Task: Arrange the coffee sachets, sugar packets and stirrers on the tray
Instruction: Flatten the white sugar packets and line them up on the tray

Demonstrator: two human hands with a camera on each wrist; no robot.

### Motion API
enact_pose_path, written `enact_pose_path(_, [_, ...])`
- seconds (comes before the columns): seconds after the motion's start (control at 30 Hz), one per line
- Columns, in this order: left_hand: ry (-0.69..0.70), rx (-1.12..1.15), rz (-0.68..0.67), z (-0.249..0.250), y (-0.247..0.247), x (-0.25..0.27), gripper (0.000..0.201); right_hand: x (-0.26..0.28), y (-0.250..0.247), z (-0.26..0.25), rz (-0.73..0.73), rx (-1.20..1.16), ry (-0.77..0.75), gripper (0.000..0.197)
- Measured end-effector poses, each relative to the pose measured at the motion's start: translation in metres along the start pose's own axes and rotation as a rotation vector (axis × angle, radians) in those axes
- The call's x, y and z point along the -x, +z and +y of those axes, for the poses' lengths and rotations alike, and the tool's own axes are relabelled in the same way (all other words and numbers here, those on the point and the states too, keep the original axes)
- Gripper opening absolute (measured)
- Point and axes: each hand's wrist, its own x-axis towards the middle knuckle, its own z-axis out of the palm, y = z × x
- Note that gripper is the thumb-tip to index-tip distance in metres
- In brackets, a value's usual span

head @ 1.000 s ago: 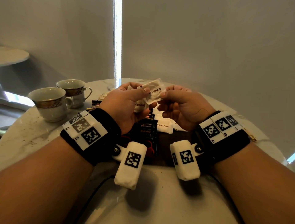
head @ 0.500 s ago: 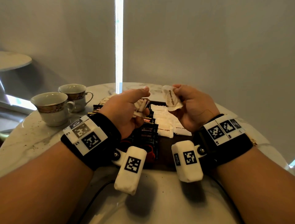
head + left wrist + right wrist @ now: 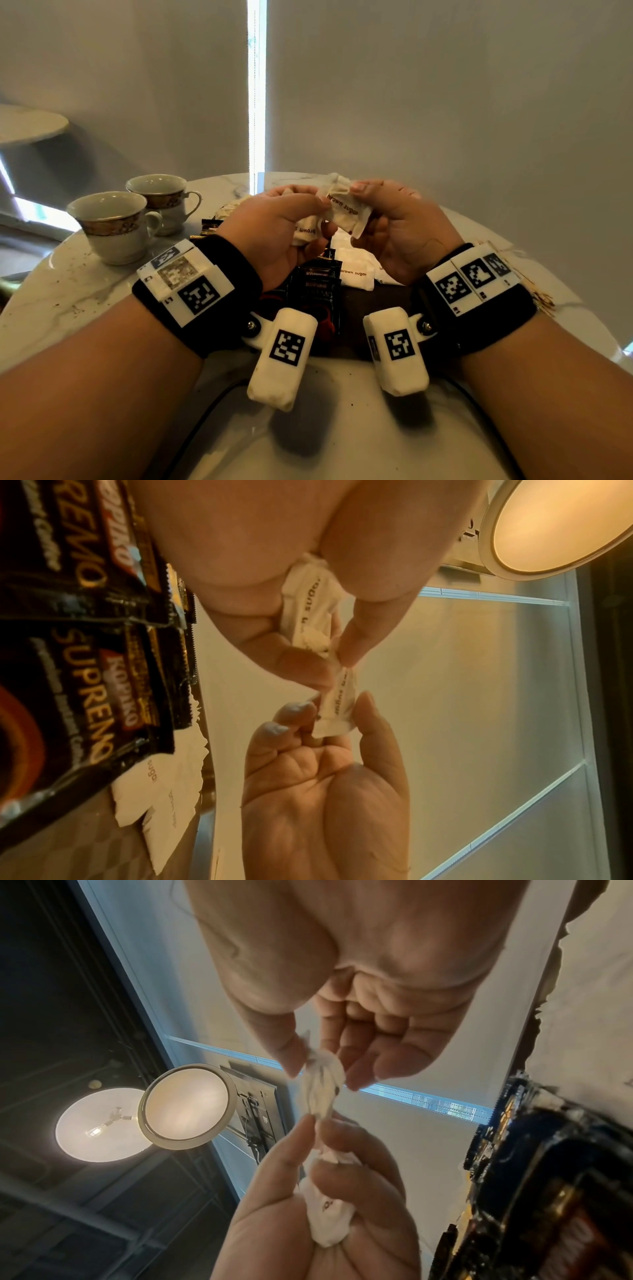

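Over a round marble table [image 3: 85, 294], a person's two hands meet above a dark tray [image 3: 356, 308]. The right hand [image 3: 397, 233] pinches a white brown-sugar packet [image 3: 346, 212] between thumb and fingertips, while the left hand [image 3: 277, 229] curls its fingers around more crumpled packets [image 3: 305, 233] and pinches the same raised packet at its edge. On the tray below, black coffee sachets [image 3: 317, 284] lie in an overlapping stack just beside flat sugar packets [image 3: 352, 270]. Two empty teacups [image 3: 116, 226] stand together at the table's left, well apart from the tray.
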Motion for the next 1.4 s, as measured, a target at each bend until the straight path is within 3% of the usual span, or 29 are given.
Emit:
enact_pose_path(0.07, [0.019,-0.001,0.015,0.0,-0.002,-0.002,0.011,-0.001,-0.002,0.002,0.029,0.062,-0.004,0.028])
enact_pose_path(0.2, [0.029,-0.037,0.033,-0.001,-0.005,-0.004,0.013,-0.004,-0.004,0.004,0.081,0.054,0.02,0.008])
enact_pose_path(0.3, [0.041,-0.085,0.043,-0.002,-0.007,-0.005,0.03,-0.003,-0.005,0.004,0.069,0.062,0.024,0.008])
enact_pose_path(0.37, [0.06,-0.076,0.064,-0.001,-0.007,-0.006,0.028,-0.003,-0.004,0.004,0.056,0.07,0.027,0.01])
enact_pose_path(0.53, [0.09,-0.058,0.077,-0.002,-0.008,-0.008,0.009,0.0,0.002,0.002,0.051,0.067,0.02,0.052])
enact_pose_path(0.63, [0.099,-0.055,0.086,-0.002,-0.008,-0.009,0.009,0.001,0.003,0.002,0.054,0.066,0.027,0.049])
enact_pose_path(0.77, [0.097,-0.04,0.086,-0.003,-0.009,-0.01,0.015,0.001,0.005,0.003,0.06,0.081,0.027,0.059])
enact_pose_path(0.93, [0.092,-0.03,0.123,-0.003,-0.008,-0.01,0.01,0.002,0.001,0.002,-0.013,0.036,0.047,0.046])
enact_pose_path(1.0, [0.096,-0.049,0.131,-0.003,-0.008,-0.011,0.009,0.002,-0.001,0.002,-0.035,0.108,0.04,0.02])
enact_pose_path(1.07, [0.098,-0.058,0.139,-0.004,-0.008,-0.011,0.009,0.001,-0.002,0.004,-0.02,0.126,0.037,0.006])
enact_pose_path(1.27, [0.084,-0.074,0.131,-0.008,-0.007,-0.013,0.012,0.0,0.002,0.004,-0.025,0.078,0.026,0.003])
enact_pose_path(1.4, [0.042,-0.02,0.129,-0.007,-0.011,-0.015,0.035,-0.003,-0.003,-0.001,0.017,0.095,0.017,0.004])
